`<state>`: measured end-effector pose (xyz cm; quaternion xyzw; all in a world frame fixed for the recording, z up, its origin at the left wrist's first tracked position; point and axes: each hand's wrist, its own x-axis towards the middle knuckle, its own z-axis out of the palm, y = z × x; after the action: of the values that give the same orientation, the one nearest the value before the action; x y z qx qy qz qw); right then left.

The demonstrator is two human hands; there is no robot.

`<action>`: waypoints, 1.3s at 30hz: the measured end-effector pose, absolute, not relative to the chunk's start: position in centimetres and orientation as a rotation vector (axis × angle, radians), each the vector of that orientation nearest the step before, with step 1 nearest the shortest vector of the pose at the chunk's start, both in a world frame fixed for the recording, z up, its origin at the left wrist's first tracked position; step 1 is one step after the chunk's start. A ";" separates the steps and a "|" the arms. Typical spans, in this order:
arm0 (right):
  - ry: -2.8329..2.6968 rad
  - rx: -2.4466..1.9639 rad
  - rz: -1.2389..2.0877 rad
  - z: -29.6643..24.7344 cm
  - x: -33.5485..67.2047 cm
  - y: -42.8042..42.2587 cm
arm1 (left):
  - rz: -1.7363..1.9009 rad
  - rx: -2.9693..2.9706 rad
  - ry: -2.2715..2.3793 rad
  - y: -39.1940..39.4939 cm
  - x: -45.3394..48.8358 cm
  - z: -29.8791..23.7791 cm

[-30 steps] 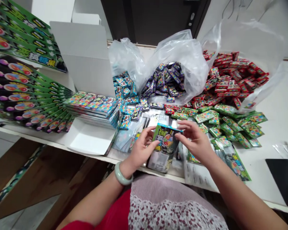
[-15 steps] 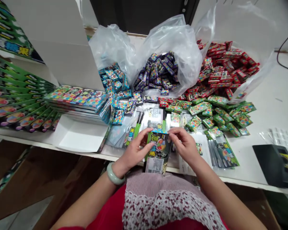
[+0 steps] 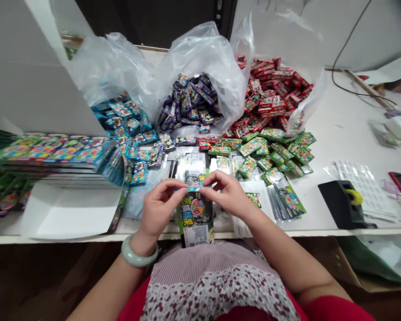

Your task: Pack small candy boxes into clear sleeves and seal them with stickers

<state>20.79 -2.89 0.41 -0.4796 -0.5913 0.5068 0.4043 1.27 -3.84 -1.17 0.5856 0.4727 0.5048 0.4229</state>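
My left hand (image 3: 162,205) and my right hand (image 3: 223,194) meet near the table's front edge, thumbs and fingertips closed. Pinched between them is a narrow blue printed piece (image 3: 194,189), seen edge-on, which looks like one of the small blue candy boxes. Just below it lies a black and green printed candy packet (image 3: 196,209) with a clear window. Its lower end reaches the apron. Whether the blue piece is partly inside the packet I cannot tell. Behind the fingers is another packet (image 3: 195,165).
Plastic bags spill blue boxes (image 3: 120,116), purple boxes (image 3: 190,98) and red boxes (image 3: 274,98). Green boxes (image 3: 280,154) lie loose at right. A white open carton (image 3: 70,205) with stacked printed sheets (image 3: 60,149) stands left. A black tape dispenser (image 3: 341,203) sits right.
The view has swung to the right, so the table's things appear further left. My left fingers have come up from the packet's face to the blue piece, opposite my right fingers.
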 end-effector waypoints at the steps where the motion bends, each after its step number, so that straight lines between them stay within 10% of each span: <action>1: -1.462 -1.229 1.363 0.7 20.8 -2.6 | 1.255 1.447 1.202 -3.7 1.5 -0.9; 28: -1.899 -1.106 0.899 -0.1 22.1 -5.3 | 1.168 1.626 1.035 -4.7 0.2 -1.7; 39: -2.194 -1.958 0.627 -3.7 33.5 -1.9 | 1.197 1.657 1.118 -4.1 0.3 -1.9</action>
<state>33.49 -1.90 -3.68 -0.6497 -0.7281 0.2080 0.0673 0.34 -4.10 -1.88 0.6533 0.4410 0.4721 0.3948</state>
